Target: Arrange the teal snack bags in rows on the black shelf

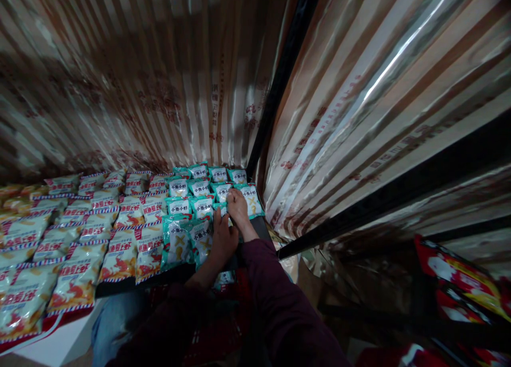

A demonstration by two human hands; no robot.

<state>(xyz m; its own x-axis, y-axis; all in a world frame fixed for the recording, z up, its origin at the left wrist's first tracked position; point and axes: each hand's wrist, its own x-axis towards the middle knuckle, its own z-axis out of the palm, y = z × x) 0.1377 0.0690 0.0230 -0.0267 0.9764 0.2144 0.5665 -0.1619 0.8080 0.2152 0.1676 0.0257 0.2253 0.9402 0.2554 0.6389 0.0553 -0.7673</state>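
Rows of teal-edged snack bags (178,245) lean upright on the shelf in front of me. My right hand (238,207) is closed, its fingers pinching a teal snack bag (220,207) near its top edge. Just below and to the left, my left hand (224,239) has curled fingers at the lower part of that same bag. Both hands cover most of it. Right of my right hand leans another teal bag (251,199), and a bag with a yellow picture (200,239) stands left of my left hand.
Red-and-blue striped snack bags (120,254) fill the shelf to the left. A black upright post (275,84) stands at the shelf's right end, before printed plastic sheeting (207,90). Red and yellow packages (459,276) lie at lower right. A white box (64,335) is below the shelf.
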